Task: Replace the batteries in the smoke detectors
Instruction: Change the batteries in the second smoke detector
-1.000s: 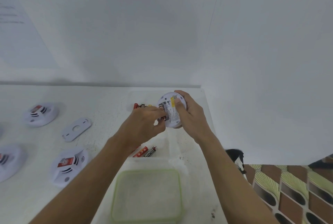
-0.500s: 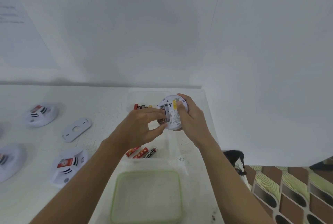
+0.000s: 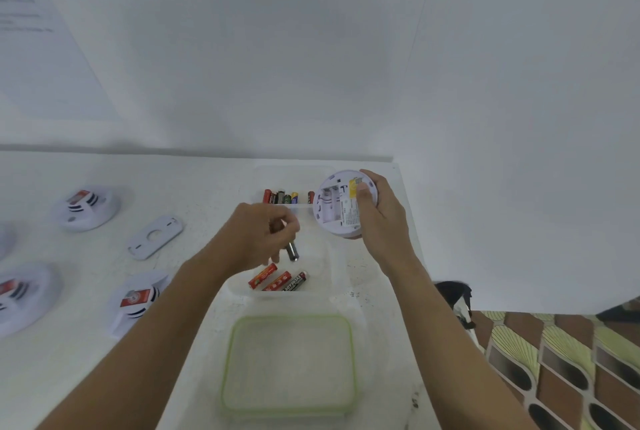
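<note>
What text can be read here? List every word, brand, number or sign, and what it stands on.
"EVEREAD...", last letter cut off: black battery.
Red batteries: print too blurred to read.
Detector label, with a yellow patch: print too small to read.
Red stickers on the lying detectors: unreadable.
Paper on the wall: faint lines, too blurred to read.

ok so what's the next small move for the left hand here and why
Probably let the battery drop from the left hand into the near section of the clear container, beside the three batteries lying there. It hangs right above that section, and the bay of the smoke detector in the right hand looks empty.
</note>
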`<state>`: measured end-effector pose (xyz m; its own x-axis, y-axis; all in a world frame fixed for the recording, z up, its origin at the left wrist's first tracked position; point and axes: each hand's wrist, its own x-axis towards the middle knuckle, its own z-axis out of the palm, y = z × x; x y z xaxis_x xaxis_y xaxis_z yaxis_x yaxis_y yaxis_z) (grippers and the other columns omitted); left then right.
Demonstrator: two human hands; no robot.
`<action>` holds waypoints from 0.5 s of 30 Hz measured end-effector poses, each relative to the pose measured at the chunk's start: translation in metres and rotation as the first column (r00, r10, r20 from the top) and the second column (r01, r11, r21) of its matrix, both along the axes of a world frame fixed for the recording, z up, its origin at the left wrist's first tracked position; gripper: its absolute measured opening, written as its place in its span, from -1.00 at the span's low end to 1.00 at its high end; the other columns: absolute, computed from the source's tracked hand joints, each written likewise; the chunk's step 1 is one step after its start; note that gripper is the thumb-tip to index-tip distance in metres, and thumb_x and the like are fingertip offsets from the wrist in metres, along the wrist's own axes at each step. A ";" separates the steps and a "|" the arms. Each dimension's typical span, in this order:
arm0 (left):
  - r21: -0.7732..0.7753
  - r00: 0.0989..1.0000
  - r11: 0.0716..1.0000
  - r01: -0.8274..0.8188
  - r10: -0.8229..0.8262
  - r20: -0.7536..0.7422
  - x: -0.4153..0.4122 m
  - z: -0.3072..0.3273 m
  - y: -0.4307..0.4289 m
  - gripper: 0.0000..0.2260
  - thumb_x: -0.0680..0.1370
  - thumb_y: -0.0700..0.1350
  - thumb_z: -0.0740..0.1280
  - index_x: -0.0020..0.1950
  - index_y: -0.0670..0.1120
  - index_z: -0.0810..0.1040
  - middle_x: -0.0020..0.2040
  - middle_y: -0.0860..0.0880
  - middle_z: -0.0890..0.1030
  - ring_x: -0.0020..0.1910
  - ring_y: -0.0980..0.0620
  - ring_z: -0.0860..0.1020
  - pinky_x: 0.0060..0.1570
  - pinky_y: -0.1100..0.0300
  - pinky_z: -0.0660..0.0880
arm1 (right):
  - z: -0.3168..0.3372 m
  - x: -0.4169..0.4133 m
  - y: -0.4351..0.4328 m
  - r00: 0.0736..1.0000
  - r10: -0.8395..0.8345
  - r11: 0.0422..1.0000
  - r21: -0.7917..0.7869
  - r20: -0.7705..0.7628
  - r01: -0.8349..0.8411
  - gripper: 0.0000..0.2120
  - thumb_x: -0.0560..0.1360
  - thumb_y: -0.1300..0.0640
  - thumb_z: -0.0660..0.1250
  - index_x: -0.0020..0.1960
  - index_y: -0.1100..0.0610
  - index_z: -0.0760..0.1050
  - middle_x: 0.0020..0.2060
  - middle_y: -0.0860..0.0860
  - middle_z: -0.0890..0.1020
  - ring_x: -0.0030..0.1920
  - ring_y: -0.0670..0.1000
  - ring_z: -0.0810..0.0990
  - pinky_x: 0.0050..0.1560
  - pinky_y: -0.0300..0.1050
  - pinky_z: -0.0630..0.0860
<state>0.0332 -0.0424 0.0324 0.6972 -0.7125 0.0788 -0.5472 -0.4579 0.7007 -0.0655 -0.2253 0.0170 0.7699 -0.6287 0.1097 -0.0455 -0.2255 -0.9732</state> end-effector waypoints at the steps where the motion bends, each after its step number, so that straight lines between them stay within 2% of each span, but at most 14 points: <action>1: 0.061 0.999 0.998 0.035 -0.035 0.004 0.000 -0.003 0.000 -0.86 0.57 -0.09 0.36 -0.15 -0.08 0.64 -0.42 0.02 0.64 -0.50 0.16 0.59 -0.38 0.31 0.55 | 0.000 -0.001 0.001 1.000 0.003 1.000 0.002 0.004 -0.003 -0.72 0.70 -0.01 0.13 0.36 -0.02 0.43 0.06 -0.18 0.60 0.06 -0.20 0.58 0.03 -0.04 0.62; 5: 0.115 0.985 0.986 0.122 -0.106 -0.136 0.003 -0.017 -0.004 -0.94 0.52 -0.09 0.43 -0.11 -0.06 0.62 -0.30 0.13 0.67 -0.32 0.19 0.64 -0.22 0.35 0.55 | 0.000 -0.001 0.000 1.000 0.015 1.000 0.010 0.013 -0.015 -0.73 0.70 -0.01 0.13 0.36 -0.02 0.43 0.06 -0.17 0.60 0.06 -0.19 0.58 -0.03 -0.15 0.60; 8: 0.215 0.988 0.965 0.150 -0.140 -0.061 0.007 -0.022 -0.005 -0.94 0.48 -0.08 0.48 -0.10 -0.02 0.63 -0.20 0.15 0.65 -0.20 0.26 0.61 -0.14 0.39 0.51 | 0.000 -0.001 -0.002 1.000 0.010 1.000 0.016 0.010 -0.010 -0.72 0.70 -0.01 0.13 0.37 -0.02 0.43 0.07 -0.17 0.60 0.07 -0.20 0.58 -0.02 -0.18 0.59; 10: 0.273 0.986 0.948 0.163 -0.162 -0.025 0.009 -0.022 -0.007 -0.94 0.47 -0.10 0.48 -0.10 -0.02 0.64 -0.15 0.16 0.65 -0.14 0.26 0.61 -0.08 0.34 0.53 | 0.000 -0.001 -0.005 1.000 0.005 1.000 0.023 0.012 -0.005 -0.73 0.70 0.00 0.13 0.36 -0.02 0.43 0.08 -0.16 0.60 0.07 -0.20 0.58 0.00 -0.17 0.58; 15: 0.311 0.988 0.938 0.155 -0.145 -0.055 0.013 -0.016 -0.004 -0.89 0.48 -0.13 0.48 -0.03 -0.02 0.62 -0.03 0.14 0.63 -0.10 0.21 0.65 -0.04 0.33 0.56 | -0.001 -0.001 -0.012 1.000 0.003 0.999 0.033 0.008 -0.003 -0.73 0.70 0.00 0.14 0.36 -0.03 0.44 0.07 -0.19 0.60 0.01 -0.27 0.58 -0.04 -0.21 0.57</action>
<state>0.0467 -0.0464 0.0165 0.5793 -0.7939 -0.1850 -0.6065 -0.5714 0.5529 -0.0666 -0.2369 0.0164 0.7712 -0.6295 0.0949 -0.0375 -0.1936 -0.9804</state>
